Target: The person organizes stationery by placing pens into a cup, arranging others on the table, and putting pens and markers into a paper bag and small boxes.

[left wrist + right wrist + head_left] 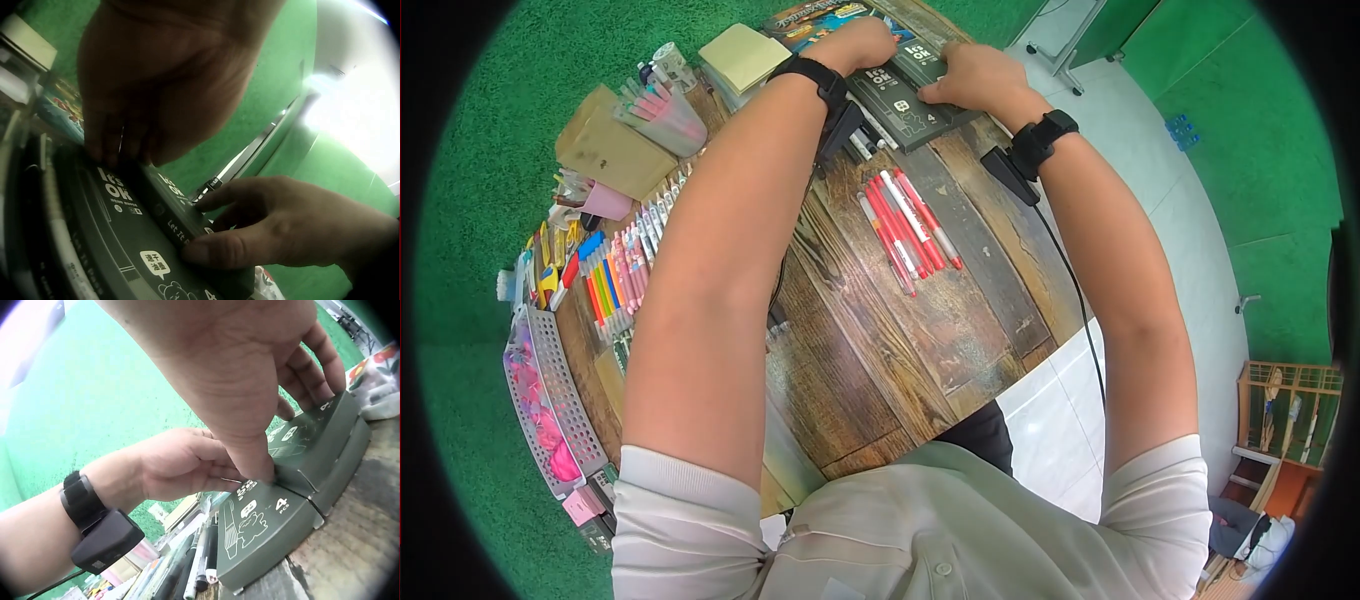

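Two dark green boxes with white print lie at the table's far edge; one box point(893, 108) point(128, 231) point(265, 534) is beside another box point(921, 62) point(181, 219) point(325, 440), which sits slightly higher. My right hand point(983, 80) point(281, 222) point(244, 375) grips that higher box across its width, thumb on the near side, fingers over the far side. My left hand point(855, 45) point(162, 81) point(181, 461) touches the boxes' far end with bent, relaxed fingers; their tips are partly hidden.
Red and white pens point(910, 225) lie in a row mid-table. Dark and white markers point(866, 140) are beside the boxes. At the left stand a pen cup point(670, 125), a brown box point(605, 145), rows of pens and a perforated basket point(565, 400). A yellow notepad point(743, 58) lies behind.
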The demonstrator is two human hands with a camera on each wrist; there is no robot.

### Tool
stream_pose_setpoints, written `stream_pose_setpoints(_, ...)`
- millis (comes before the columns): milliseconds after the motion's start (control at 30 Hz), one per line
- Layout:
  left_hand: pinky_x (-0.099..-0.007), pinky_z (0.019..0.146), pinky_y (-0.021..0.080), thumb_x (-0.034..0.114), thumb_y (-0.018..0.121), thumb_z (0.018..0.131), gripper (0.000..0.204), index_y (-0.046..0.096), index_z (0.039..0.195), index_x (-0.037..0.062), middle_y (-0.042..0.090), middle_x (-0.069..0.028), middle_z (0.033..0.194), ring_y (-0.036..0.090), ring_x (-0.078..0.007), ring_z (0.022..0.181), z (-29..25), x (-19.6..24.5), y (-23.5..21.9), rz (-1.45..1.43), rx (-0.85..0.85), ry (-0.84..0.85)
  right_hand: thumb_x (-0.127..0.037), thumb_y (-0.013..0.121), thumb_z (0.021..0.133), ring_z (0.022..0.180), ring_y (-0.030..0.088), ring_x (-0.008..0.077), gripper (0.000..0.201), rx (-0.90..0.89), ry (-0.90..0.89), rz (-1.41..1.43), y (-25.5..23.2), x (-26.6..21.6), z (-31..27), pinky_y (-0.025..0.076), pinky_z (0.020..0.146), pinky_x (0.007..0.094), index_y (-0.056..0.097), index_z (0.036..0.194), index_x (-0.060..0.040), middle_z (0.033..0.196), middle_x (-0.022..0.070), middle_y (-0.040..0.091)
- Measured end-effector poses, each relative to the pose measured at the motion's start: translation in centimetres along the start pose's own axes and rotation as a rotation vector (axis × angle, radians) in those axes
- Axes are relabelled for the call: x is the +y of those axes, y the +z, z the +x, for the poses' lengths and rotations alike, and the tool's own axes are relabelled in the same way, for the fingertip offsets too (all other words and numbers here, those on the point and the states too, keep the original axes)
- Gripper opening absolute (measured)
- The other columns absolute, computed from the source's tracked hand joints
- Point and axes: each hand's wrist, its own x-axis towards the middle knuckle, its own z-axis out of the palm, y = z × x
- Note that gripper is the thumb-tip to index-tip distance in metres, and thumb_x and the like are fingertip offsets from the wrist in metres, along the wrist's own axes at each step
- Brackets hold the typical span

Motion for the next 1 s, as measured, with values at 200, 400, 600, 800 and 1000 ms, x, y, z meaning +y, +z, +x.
stream_pose_setpoints(200, -0.0491, 0.088, 0.055, 0.031, 0.052, 0.101, 0.039, 0.079, 0.098, 0.0023, 0.073, -0.0246, 0.103, 0.069, -0.0442, 0.098, -0.3, 0.3, -0.2, 0.041, 0.023, 0.058, -0.056, 0.08, 0.076, 0.106, 0.073, 0.0309, 0.065, -0.001, 0.01, -0.009, 0.0, -0.3, 0.0, 0.058, 0.086, 0.044, 0.072, 0.121, -0.0091, 0.111, 0.0118, 0.077)
stream_pose_setpoints(400, -0.0385, 0.088, 0.055, 0.016, 0.076, 0.086, 0.037, 0.076, 0.121, 0.0048, 0.077, -0.0157, 0.112, 0.073, -0.0267, 0.099, -0.2, 0.8, -0.3, -0.032, -0.061, -0.142, -0.056, 0.08, 0.076, 0.106, 0.073, 0.031, 0.065, -0.007, 0.01, 0.007, -0.1, -0.3, -0.1, 0.058, 0.086, 0.044, 0.072, 0.121, -0.0085, 0.112, 0.0123, 0.076)
stream_pose_setpoints(600, -0.0379, 0.088, 0.055, 0.014, 0.075, 0.085, 0.038, 0.076, 0.122, 0.0051, 0.077, -0.0154, 0.109, 0.073, -0.0262, 0.097, -0.4, 0.8, -0.2, -0.011, -0.044, -0.131, -0.056, 0.079, 0.077, 0.105, 0.073, 0.0317, 0.066, -0.001, -0.001, 0.002, 0.0, -0.2, -0.1, 0.057, 0.086, 0.0438, 0.072, 0.122, -0.008, 0.111, 0.0135, 0.076)
stream_pose_setpoints(800, -0.0389, 0.086, 0.056, 0.015, 0.074, 0.084, 0.039, 0.075, 0.122, 0.0067, 0.077, -0.0159, 0.109, 0.073, -0.028, 0.096, -0.5, 0.9, 0.0, -0.004, -0.029, -0.109, -0.056, 0.077, 0.078, 0.104, 0.073, 0.0323, 0.066, 0.009, -0.006, 0.006, 0.2, -0.1, -0.2, 0.057, 0.085, 0.0435, 0.071, 0.122, -0.0079, 0.109, 0.0145, 0.076)
stream_pose_setpoints(1000, -0.0434, 0.092, 0.056, 0.011, 0.063, 0.081, 0.033, 0.08, 0.109, 0.0092, 0.075, -0.0203, 0.109, 0.072, -0.0381, 0.102, -1.5, 0.7, -0.7, -0.04, 0.028, -0.087, -0.063, 0.078, 0.077, 0.105, 0.072, 0.0331, 0.072, -0.017, -0.011, 0.008, -0.3, -0.1, -0.4, 0.057, 0.085, 0.0441, 0.071, 0.122, -0.0069, 0.11, 0.0153, 0.076)
